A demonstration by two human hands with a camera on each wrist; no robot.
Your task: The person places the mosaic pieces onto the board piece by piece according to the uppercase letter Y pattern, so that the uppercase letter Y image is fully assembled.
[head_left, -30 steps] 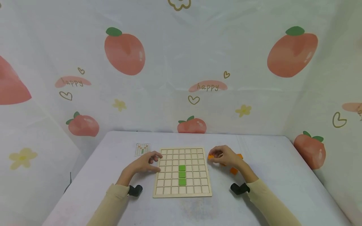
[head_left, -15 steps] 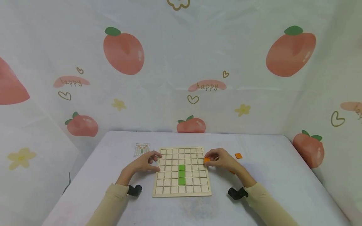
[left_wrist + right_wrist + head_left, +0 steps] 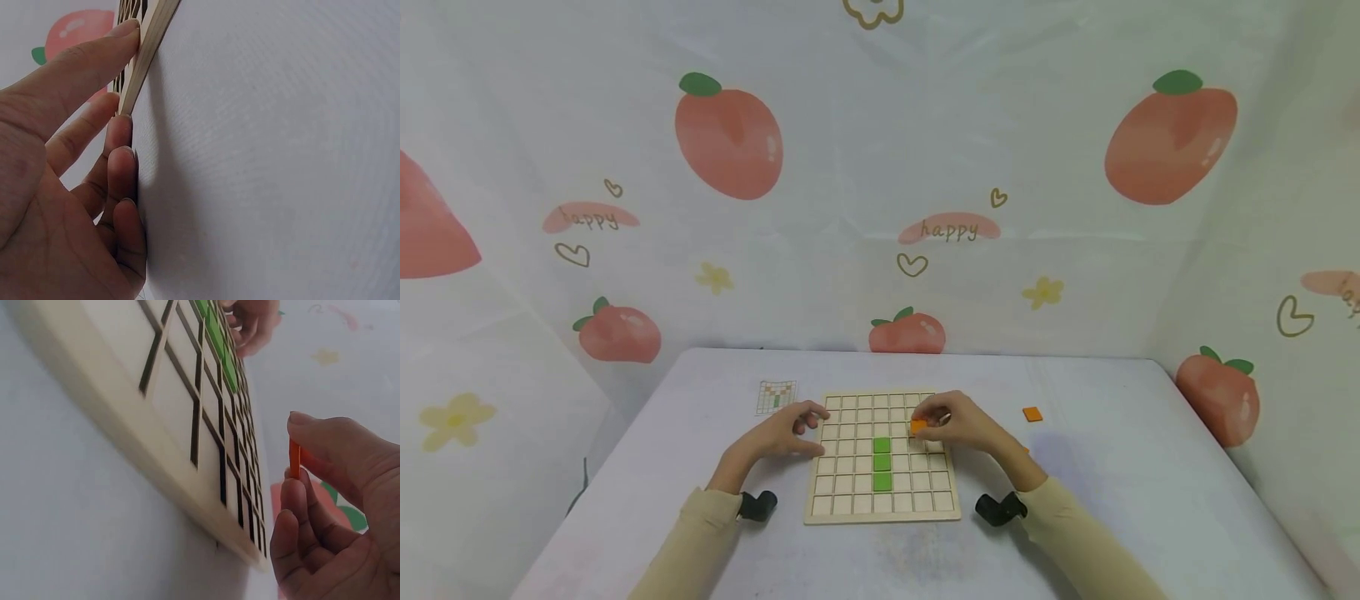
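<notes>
My right hand (image 3: 961,419) pinches a thin orange square tile (image 3: 918,427) between thumb and fingertips. It holds the tile over the upper right part of a wooden grid board (image 3: 883,519); in the right wrist view the orange tile (image 3: 295,456) is seen edge-on, apart from the board. Three green tiles (image 3: 882,462) lie in a column of the board's cells. At the board's left edge rests my left hand (image 3: 784,433), thumb and forefinger spread and touching the rim. Its other fingers (image 3: 122,169) are loosely bent beside the board.
A small card (image 3: 776,397) printed with a coloured grid pattern lies beyond my left hand. On the right of the table (image 3: 1120,467) sits a loose orange tile (image 3: 1033,413). Part of another orange piece shows beside my right forearm. A printed cloth hangs behind the table.
My right hand has carried the orange tile leftward from the table beside the board to above the grid. My left hand stays at the board's left edge.
</notes>
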